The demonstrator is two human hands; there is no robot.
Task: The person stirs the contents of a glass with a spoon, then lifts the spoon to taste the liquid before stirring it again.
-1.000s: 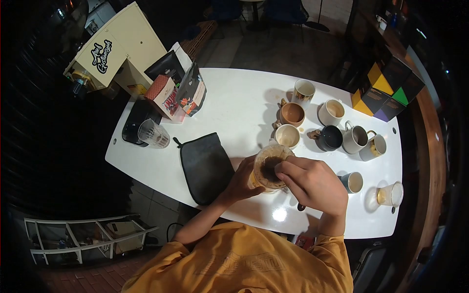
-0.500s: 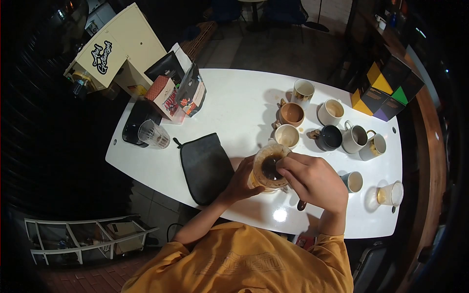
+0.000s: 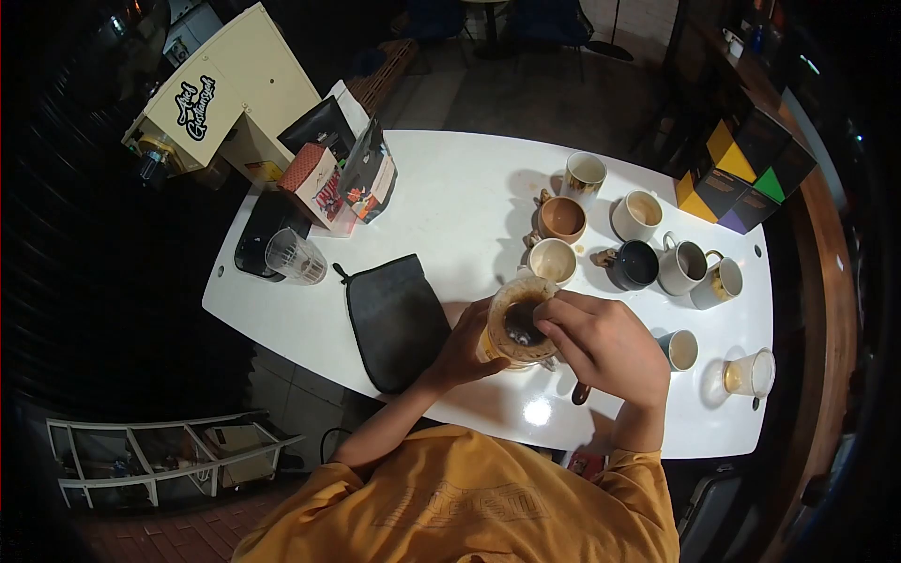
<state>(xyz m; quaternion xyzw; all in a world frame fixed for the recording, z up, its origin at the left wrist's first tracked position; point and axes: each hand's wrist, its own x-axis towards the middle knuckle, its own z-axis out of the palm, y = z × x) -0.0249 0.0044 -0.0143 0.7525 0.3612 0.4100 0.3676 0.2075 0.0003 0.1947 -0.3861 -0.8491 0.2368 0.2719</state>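
Note:
A coffee dripper (image 3: 496,324) with a stained paper filter stands near the front edge of the table, dark liquid pooled inside it. My left hand (image 3: 466,349) is wrapped round its left side, thumb toward the front. Over the right rim, my right hand (image 3: 605,349) has its fingers pinched together at the liquid; whatever they hold is hidden. Below that hand a dark brown wooden handle (image 3: 581,394) pokes out. Just behind the dripper sits a cream cup (image 3: 552,261), and a black zip pouch (image 3: 394,319) lies to the left.
Several mugs, among them a brown cup (image 3: 562,219) and a black cup (image 3: 633,266), fill the right half of the white table (image 3: 460,197). A clear glass (image 3: 298,258) and coffee bags (image 3: 369,178) stand left. Far right are another glass (image 3: 751,372) and dark boxes (image 3: 741,178).
My right hand has shifted very slightly to the right at the dripper, and the liquid's surface looks a little different. My left hand keeps its hold.

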